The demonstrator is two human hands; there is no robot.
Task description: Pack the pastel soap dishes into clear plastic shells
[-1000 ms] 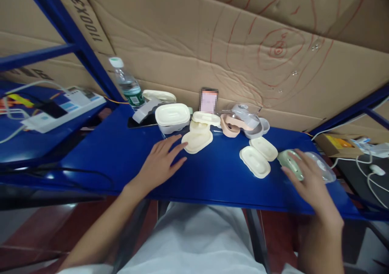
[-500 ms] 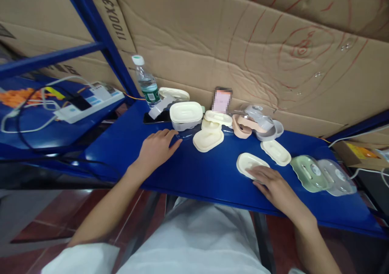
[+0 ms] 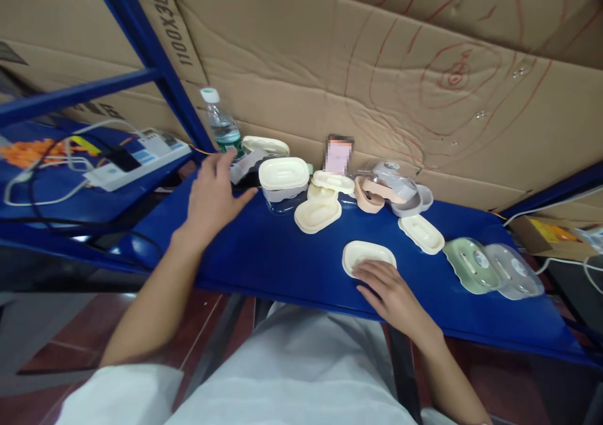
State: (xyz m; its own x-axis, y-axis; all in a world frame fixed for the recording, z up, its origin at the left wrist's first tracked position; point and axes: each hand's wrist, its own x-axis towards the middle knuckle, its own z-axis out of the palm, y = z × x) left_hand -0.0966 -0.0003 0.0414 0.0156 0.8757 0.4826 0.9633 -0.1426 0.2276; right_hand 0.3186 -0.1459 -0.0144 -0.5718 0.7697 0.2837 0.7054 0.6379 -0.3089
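My right hand [image 3: 384,292] lies over a shallow cream oval dish [image 3: 360,252] near the front of the blue table. Its fingers are stretched out on the near part of the dish, with the thumb apart. My left hand [image 3: 211,196] is raised at the left, fingers spread and holding nothing. Just beyond its fingertips are a curved grey plastic piece [image 3: 247,164] and a water bottle [image 3: 223,127]. To its right, a cream tray [image 3: 284,172] sits on a grey base [image 3: 285,194]. Cream dish parts [image 3: 318,216] lie overlapping in the middle.
Peach [image 3: 370,199] and grey [image 3: 412,204] plastic parts are heaped at the back. Another cream piece [image 3: 421,233], a green lid [image 3: 473,265] and a clear greyish lid [image 3: 513,271] lie rightward. A phone [image 3: 338,155] leans against the cardboard. A power strip [image 3: 136,161] is at left.
My left hand has lifted and moved left, toward the bottle and the grey piece. My right hand has slid left, and the cream dish under its fingers has shifted with it.
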